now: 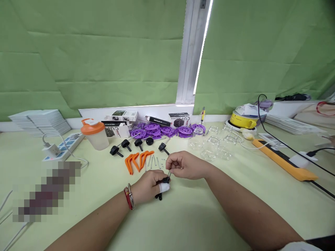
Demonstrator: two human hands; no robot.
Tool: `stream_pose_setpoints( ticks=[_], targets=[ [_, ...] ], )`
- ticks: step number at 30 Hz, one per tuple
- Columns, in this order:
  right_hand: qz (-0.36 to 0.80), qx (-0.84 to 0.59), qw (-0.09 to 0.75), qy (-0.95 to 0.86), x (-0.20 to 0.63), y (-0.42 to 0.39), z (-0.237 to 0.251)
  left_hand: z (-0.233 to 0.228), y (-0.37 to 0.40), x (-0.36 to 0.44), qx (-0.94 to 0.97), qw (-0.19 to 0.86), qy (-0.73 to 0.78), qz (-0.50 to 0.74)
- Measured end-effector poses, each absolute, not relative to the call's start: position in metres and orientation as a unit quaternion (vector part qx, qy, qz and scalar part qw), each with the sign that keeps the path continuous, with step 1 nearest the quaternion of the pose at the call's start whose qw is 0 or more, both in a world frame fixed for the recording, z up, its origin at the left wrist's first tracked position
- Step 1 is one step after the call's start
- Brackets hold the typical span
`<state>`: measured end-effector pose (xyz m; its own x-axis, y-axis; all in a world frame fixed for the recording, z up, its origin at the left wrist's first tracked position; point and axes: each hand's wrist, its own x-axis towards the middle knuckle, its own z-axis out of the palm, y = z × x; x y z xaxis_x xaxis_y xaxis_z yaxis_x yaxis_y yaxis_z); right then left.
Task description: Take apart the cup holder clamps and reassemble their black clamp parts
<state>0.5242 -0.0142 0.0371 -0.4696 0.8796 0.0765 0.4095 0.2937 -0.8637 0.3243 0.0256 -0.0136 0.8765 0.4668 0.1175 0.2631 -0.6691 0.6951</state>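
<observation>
Near the middle of the table, my left hand (148, 186) is closed around a black plastic part (159, 196), most of it hidden by the fingers. White tape wraps the thumb. My right hand (188, 165) pinches the upper end of a small metal coil spring (169, 175). The spring stands nearly upright with its lower end at the top of the black part; I cannot tell how far it sits in. Just beyond my hands lie several long screws (154, 160), orange plastic arms (134, 162) and a black knob with a rod (163, 147).
Purple plastic rings (167, 131) are heaped at the back by printed boxes (120, 129). Clear plastic rings (213, 140) lie right of them. A shaker cup (96, 136) and power strip (65, 146) stand left; an orange power strip (285, 160) and cables lie right.
</observation>
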Motion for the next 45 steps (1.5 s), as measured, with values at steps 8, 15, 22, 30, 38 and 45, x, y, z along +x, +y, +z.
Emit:
stream_pose_setpoints(
  ticks=[8,15,22,30,38,45],
  targets=[
    [0.315,-0.427,0.242,-0.812,0.529,-0.016,0.04,-0.014,0.026,0.325,0.905,0.349,0.195,0.145],
    [0.299,-0.408,0.195,-0.84,0.534,-0.02,0.048,-0.013,0.025,0.324,0.902,0.357,0.196,0.147],
    [0.28,-0.398,0.12,-0.865,0.534,-0.021,0.049,-0.014,0.026,0.324,0.897,0.365,0.203,0.149],
    [0.415,-0.422,0.212,-0.778,0.532,-0.018,0.044,-0.014,0.026,0.324,0.903,0.353,0.194,0.146],
    [0.46,-0.424,0.27,-0.732,0.521,-0.013,0.033,-0.012,0.026,0.324,0.901,0.353,0.198,0.154],
    [0.365,-0.438,0.255,-0.781,0.523,-0.015,0.033,-0.016,0.027,0.324,0.895,0.369,0.195,0.157]
  ],
)
